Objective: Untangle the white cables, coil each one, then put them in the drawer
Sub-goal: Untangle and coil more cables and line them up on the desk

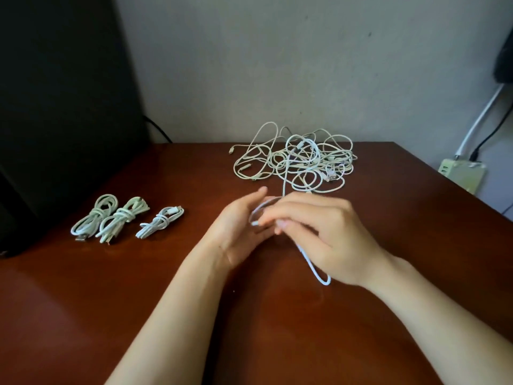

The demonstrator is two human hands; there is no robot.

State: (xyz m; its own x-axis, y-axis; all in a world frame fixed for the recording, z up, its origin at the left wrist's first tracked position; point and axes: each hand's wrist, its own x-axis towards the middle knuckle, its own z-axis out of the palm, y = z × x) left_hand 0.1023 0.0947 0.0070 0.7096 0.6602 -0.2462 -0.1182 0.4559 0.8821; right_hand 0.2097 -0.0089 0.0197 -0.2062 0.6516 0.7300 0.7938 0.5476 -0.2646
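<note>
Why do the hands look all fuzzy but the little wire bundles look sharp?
Head view: motion blur smears the right hand, and the left hand a little. The white cable beneath the right hand is softened too. The three coiled cables lie sharp.

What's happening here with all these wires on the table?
A person is sorting white cables by hand. The right hand grips one thin white cable against the left hand, apparently looping it; its far end trails into the loose tangle of white cables at the back of the brown wooden table. Three coiled white cable bundles already lie on the left. No drawer is in view.
</note>
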